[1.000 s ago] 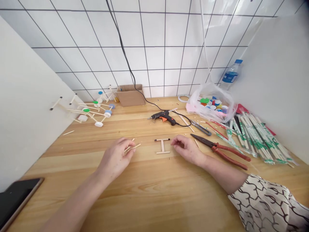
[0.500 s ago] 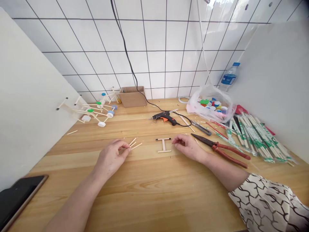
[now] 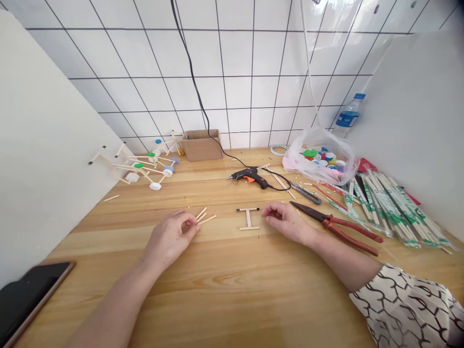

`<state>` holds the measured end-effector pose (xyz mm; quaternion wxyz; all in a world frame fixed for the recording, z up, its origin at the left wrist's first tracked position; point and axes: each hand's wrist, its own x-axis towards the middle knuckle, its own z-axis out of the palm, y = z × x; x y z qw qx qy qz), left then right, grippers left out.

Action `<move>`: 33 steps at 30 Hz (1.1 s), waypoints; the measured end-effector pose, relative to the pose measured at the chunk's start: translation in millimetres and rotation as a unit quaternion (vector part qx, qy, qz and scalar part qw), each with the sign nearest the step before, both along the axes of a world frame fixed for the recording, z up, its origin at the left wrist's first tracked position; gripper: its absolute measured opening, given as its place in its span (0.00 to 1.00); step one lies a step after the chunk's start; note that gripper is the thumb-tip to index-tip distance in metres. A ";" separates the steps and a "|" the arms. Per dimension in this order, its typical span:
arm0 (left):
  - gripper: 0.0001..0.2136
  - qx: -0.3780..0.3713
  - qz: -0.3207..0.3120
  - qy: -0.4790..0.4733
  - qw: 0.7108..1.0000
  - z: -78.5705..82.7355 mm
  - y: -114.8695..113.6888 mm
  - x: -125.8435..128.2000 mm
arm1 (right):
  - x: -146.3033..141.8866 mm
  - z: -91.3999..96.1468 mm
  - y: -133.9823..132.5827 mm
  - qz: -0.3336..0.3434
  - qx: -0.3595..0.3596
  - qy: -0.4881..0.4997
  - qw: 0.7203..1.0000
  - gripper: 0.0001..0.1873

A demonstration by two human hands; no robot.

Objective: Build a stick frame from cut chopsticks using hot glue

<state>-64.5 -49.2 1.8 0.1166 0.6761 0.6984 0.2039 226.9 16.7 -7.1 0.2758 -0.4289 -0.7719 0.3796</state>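
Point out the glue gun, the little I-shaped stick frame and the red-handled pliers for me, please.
Glue gun point(image 3: 251, 172): head view, on its black body.
I-shaped stick frame point(image 3: 248, 218): head view, on its middle bar.
Red-handled pliers point(image 3: 327, 222): head view, near the pivot.

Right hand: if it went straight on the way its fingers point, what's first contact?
Likely the I-shaped stick frame, at the dark-tipped end of its far bar, just beyond the right hand's fingertips. Fingertip height is unclear, so it might pass over.
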 end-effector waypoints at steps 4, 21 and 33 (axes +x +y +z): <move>0.06 0.013 -0.001 -0.003 1.000 -2.2 0.5 -2.7 | -0.3 -2.1 -0.3 0.002 -0.005 0.002 1.000 0.08; 0.08 -0.083 -0.041 0.072 0.993 17.5 -7.7 24.6 | -0.5 -6.2 0.7 0.003 0.003 -0.009 1.000 0.09; 0.08 -0.091 -0.109 0.060 0.988 13.6 -27.2 69.8 | -3.0 -8.0 0.0 0.000 0.012 -0.015 1.000 0.10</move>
